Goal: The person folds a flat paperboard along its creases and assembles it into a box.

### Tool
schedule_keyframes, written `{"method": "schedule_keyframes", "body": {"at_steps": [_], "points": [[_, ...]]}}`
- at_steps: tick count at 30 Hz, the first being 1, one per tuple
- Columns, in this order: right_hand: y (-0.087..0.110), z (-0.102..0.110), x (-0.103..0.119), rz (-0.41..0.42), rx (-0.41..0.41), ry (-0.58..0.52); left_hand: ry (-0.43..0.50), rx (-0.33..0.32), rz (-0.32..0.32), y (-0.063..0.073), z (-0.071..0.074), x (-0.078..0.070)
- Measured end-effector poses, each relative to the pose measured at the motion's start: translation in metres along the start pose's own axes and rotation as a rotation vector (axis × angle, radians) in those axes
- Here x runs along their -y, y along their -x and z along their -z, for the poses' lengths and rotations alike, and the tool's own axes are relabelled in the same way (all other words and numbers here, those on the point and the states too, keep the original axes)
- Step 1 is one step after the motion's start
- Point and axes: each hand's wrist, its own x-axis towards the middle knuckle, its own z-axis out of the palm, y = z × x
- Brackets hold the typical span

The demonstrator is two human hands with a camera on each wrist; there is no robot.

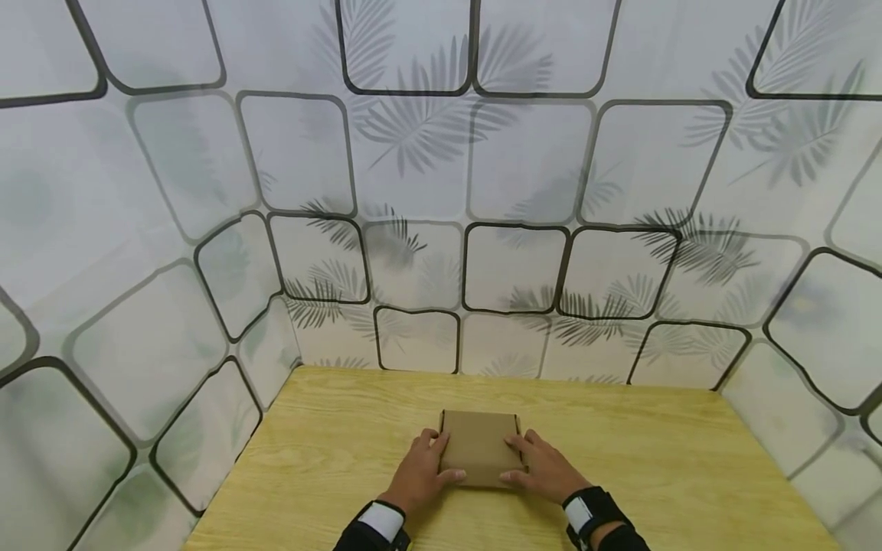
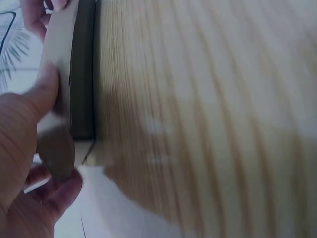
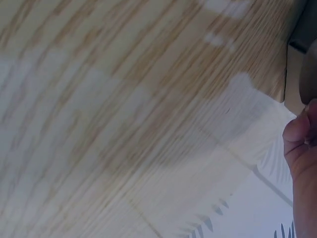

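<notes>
A flat brown cardboard box (image 1: 480, 450) lies on the wooden table, its lid down. At its left side my left hand (image 1: 422, 472) grips it, thumb on the near left part of the top and fingers along the side. My right hand (image 1: 547, 468) holds the opposite side the same way, its thumb near the front right corner. In the left wrist view, the left thumb and fingers are around the box's edge (image 2: 82, 74). The right wrist view catches only part of the right hand (image 3: 302, 148) and a corner of the box (image 3: 293, 79).
The light wood table (image 1: 661, 451) extends around the box on all sides. Pale curtain-like walls (image 1: 524, 168) with dark rounded squares and grey leaf prints stand behind the table and to its left and right. A black band with a white patch (image 1: 592, 511) circles each wrist.
</notes>
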Motion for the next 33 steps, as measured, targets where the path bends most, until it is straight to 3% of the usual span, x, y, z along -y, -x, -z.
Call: {"method": "schedule_keyframes", "body": {"at_steps": [4, 8, 10, 13, 15, 21, 28, 33], "points": [[-0.001, -0.003, 0.007, -0.018, -0.053, 0.037, -0.068, -0.081, 0.049, -0.001, -0.004, -0.014], [-0.003, -0.008, 0.011, -0.052, -0.109, 0.005, 0.02, -0.073, 0.161, -0.004, -0.009, -0.024], [-0.004, -0.011, 0.013, -0.068, -0.134, -0.018, 0.072, -0.072, 0.184, -0.004, -0.013, -0.026], [-0.005, -0.017, 0.015, -0.095, -0.165, -0.045, 0.092, -0.112, 0.166, 0.0, -0.018, -0.027], [-0.005, -0.02, 0.017, -0.115, -0.196, -0.03, 0.075, -0.173, 0.124, 0.003, -0.02, -0.028], [-0.006, -0.03, 0.031, -0.155, -0.353, 0.126, 0.014, -0.305, 0.081, 0.005, -0.016, -0.036], [-0.006, -0.025, 0.045, -0.309, -0.38, 0.04, -0.047, -0.346, 0.125, -0.002, -0.012, -0.039], [-0.005, -0.023, 0.047, -0.346, -0.4, 0.034, -0.071, -0.325, 0.138, -0.004, -0.014, -0.036]]}}
